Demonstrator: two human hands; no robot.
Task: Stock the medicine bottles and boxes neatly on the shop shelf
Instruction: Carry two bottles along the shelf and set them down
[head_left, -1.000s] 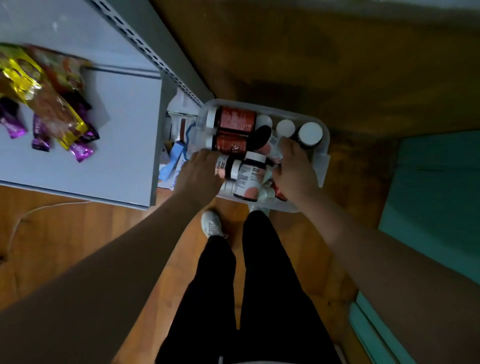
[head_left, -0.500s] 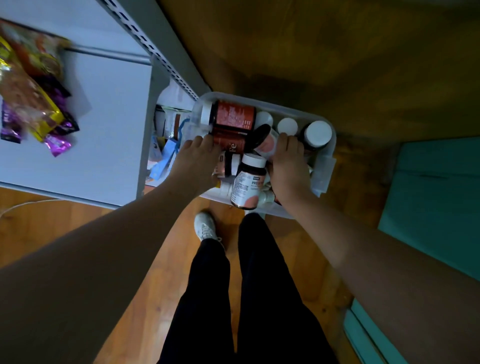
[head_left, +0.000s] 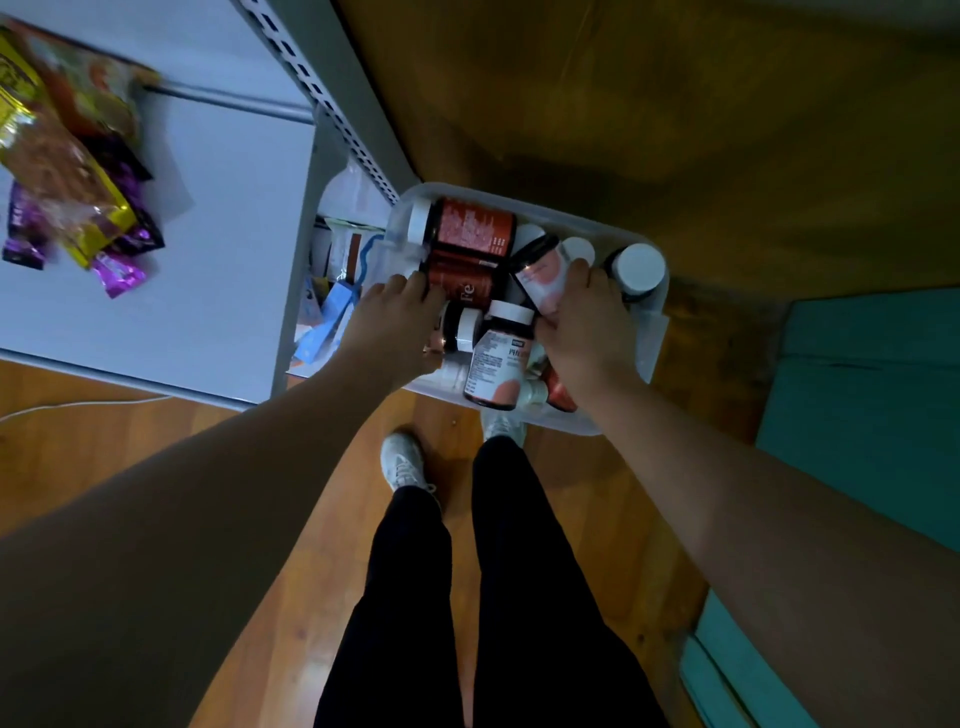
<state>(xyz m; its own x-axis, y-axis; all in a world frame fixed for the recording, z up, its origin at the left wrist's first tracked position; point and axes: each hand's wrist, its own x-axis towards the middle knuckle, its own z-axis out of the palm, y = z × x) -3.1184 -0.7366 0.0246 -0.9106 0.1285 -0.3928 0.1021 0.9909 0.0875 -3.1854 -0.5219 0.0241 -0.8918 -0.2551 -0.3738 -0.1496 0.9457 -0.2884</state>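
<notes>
medicine bottles (head_left: 501, 358) lie mixed in a clear plastic bin (head_left: 652, 343) on the floor beside the grey shelf (head_left: 208, 260). right hand (head_left: 589, 332) curls around a white-labelled bottle (head_left: 543, 278), probably to lift it out. left hand (head_left: 395, 332) rests with relaxed fingers on a red-brown bottle (head_left: 465, 286), holding nothing.

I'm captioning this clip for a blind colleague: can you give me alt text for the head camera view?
Seen from above, a person's left hand and right hand reach into a clear plastic bin of medicine bottles, the right hand gripping a white-labelled bottle. A grey shelf with snack packets is at left.
</notes>
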